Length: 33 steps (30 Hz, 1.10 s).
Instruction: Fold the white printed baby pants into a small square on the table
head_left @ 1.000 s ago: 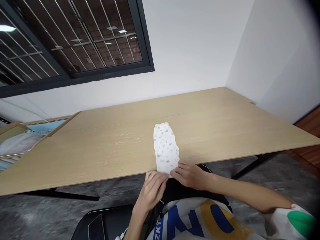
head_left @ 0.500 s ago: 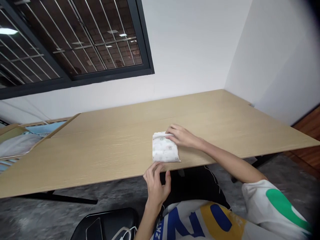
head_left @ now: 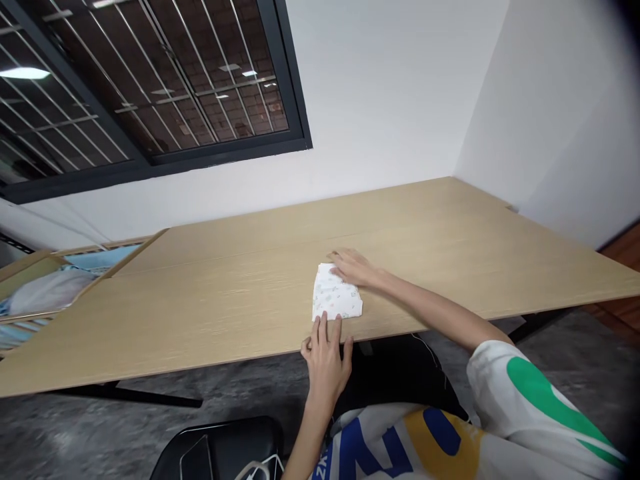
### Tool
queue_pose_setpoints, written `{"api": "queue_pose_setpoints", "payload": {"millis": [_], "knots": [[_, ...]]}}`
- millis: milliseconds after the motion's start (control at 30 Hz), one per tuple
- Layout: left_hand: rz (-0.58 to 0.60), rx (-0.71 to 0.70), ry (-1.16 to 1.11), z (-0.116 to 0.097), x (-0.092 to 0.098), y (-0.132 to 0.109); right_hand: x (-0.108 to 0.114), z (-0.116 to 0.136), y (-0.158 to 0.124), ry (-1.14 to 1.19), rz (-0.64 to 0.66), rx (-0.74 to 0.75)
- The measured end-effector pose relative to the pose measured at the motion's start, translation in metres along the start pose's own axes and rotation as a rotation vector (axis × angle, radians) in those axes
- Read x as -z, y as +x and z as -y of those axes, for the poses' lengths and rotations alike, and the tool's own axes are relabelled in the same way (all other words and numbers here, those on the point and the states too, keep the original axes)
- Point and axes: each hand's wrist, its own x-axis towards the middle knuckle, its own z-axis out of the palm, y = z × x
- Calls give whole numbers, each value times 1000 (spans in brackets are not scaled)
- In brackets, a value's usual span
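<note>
A small folded white cloth (head_left: 334, 297) with a faint scattered print lies flat near the table's front edge, narrower at its far end than at its near end. My right hand (head_left: 354, 267) rests over the cloth's far right corner with its fingers stretched out, slightly blurred, hiding that corner. Along the near edge, my left hand (head_left: 327, 357) has its fingers spread, the fingertips touching or just beside the cloth's border. Neither hand grips the cloth.
The wooden table (head_left: 225, 280) runs back to a white wall below a barred window (head_left: 200, 73). At left stands a wooden-sided crib-like box (head_left: 55, 290) with blue and white fabric. A black chair (head_left: 235, 443) with a phone-like object and white cable is below.
My right hand has gone from pinching the cloth's far edge to lying spread on it. The far edge has changed shape. My left fingertips have moved up to the near edge.
</note>
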Motion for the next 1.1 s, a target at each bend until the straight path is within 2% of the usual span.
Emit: {"api": "queue_pose_setpoints", "payload": {"millis": [167, 267, 333, 467, 733, 967, 1100], "knots": [[60, 13, 38, 1, -3, -2, -18, 64, -37, 101, 110, 491], [109, -1, 48, 2, -2, -3, -36, 80, -51, 142, 160, 602], [128, -4, 52, 2, 0, -3, -45, 76, -55, 154, 196, 562], [138, 11, 75, -1, 8, -3, -53, 51, -51, 128, 264, 389], [178, 9, 112, -3, 13, 1, -52, 5, -28, 109, 248, 210], [179, 8, 117, -2, 13, 1, -46, -29, 0, 78, 243, 176], [185, 19, 116, -3, 12, 1, -39, -33, 4, 14, 189, 143]]}}
